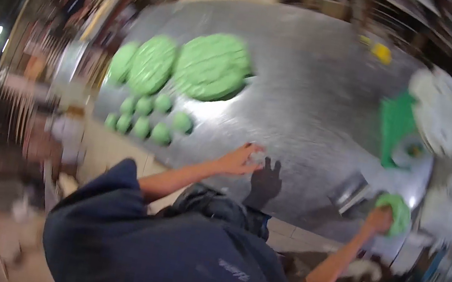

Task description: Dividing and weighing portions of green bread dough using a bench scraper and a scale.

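My right hand [381,220] is closed on a lump of green dough [399,213] at the right end of the metal table. Beside it lies a flat metal scraper [350,193]. Over the table's near edge, my left hand [239,160] has its fingers apart, and its shadow falls on the metal. A small whitish patch shows by those fingers; I cannot tell what it is. Farther left rest a large green dough slab [215,66], a narrower slab [153,65] and a third one [123,61]. Several small green dough balls [141,127] sit in front of them.
White plastic sacks [448,114] and a green bag [396,129] crowd the right end of the metal table [309,83]. A small yellow object [382,52] lies near the far right edge. Blurred shelving stands left and beyond the table.
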Tool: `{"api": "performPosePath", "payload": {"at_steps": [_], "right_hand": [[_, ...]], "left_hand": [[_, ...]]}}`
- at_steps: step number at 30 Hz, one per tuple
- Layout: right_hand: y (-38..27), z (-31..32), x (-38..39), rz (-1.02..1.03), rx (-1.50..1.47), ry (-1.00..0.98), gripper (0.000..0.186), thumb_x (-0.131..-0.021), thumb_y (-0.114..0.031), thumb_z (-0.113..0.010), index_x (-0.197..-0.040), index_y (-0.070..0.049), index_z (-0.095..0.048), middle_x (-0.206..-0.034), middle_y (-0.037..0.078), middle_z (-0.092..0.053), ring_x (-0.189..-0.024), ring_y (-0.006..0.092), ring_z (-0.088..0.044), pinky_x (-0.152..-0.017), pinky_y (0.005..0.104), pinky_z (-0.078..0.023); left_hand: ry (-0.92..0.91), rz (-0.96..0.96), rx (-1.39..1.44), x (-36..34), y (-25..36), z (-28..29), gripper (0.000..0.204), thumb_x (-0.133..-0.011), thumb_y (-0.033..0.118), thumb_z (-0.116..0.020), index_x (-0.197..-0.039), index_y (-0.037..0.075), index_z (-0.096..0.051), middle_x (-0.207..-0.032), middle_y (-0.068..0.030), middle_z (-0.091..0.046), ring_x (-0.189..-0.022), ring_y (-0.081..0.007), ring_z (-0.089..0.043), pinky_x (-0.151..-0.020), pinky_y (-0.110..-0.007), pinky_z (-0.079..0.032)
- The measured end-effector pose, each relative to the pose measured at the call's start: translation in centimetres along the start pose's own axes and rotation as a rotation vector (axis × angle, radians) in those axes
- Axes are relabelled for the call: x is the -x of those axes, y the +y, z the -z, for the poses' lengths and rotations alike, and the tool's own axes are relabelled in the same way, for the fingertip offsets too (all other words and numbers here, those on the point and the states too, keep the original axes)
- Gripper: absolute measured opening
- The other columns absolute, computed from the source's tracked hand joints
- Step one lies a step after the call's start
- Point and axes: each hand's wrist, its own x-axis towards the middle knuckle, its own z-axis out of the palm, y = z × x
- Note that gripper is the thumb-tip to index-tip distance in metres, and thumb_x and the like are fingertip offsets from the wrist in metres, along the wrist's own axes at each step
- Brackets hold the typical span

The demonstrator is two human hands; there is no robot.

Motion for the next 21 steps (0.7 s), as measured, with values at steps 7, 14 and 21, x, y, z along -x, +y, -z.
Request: {"api": "performPosePath", "payload": {"at_steps": [7, 14, 21], "right_hand": [[1.5, -1.3, -5.8, 0.184, -0.221, -0.317, 0.042, -0.092, -0.039, -0.050, -0.095, 0.002, -0.064, -0.088, 0.021, -0.065, -0.080, 0.0358, -0.063, -0.070, 0.0421, -0.049], [-25.3, 2.7, 15.9, 0.237, -1.025, -0.050, 0.023, -0.087, -0.020, -0.064, -0.095, 0.002, -0.061, -0.091, 0.014, -0.064, -0.084, 0.0249, -0.060, -0.076, 0.0351, -0.048], [-67.8, 24.2, 49.8, 0.891, -1.262, -0.945, 0.043, -0.082, -0.031, -0.068, -0.108, 0.001, -0.056, -0.099, 0.019, -0.061, -0.088, 0.0299, -0.061, -0.078, 0.0394, -0.048]], "left_hand": [[0.829, 0.146, 0.098, 14.2, -14.6, 8.9, 0.043, -0.085, 0.022, -0.068, -0.122, 0.008, -0.051, -0.112, -0.0117, -0.051, -0.090, -0.0193, -0.057, -0.073, -0.031, -0.051], [1.313, 0.459, 0.122, 26.7, -28.6, 18.1, 0.043, -0.084, 0.014, -0.067, -0.122, 0.004, -0.047, -0.115, -0.0137, -0.049, -0.094, -0.0209, -0.057, -0.075, -0.032, -0.051], [1.366, 0.341, 0.054, 32.8, -31.3, 30.4, 0.048, -0.083, 0.013, -0.067, -0.125, 0.004, -0.045, -0.120, -0.0170, -0.046, -0.102, -0.0272, -0.055, -0.083, -0.036, -0.050]]}}
